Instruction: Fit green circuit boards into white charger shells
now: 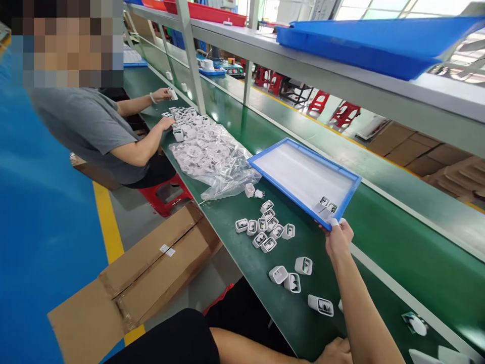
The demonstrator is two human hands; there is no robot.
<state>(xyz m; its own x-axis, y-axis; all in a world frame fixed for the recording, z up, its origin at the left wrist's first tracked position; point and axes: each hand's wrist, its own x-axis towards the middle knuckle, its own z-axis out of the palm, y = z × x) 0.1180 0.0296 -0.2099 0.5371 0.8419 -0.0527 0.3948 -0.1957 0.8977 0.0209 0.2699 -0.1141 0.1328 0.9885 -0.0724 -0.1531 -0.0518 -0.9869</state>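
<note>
My right hand (339,236) grips the near corner of a shallow blue-rimmed tray (303,206), thumb over the rim, holding it tilted above the green bench. Two white charger housings (328,204) sit in the tray's corner close to that hand. At the bottom edge, my left hand (335,351) is low over the bench, its fingers cut off by the frame and partly behind my right forearm. Between me and the tray, a cluster of white charger housings (270,225) with open ends lies on the bench. Several more housings (292,283) lie nearer to me.
A clear plastic bag of white parts (212,151) lies further along the bench (227,253). Beyond it a co-worker (94,126) handles white pieces. A shelf with a blue tray (364,48) runs overhead. A cardboard box (159,263) stands on the floor; a circuit board (415,323) lies right.
</note>
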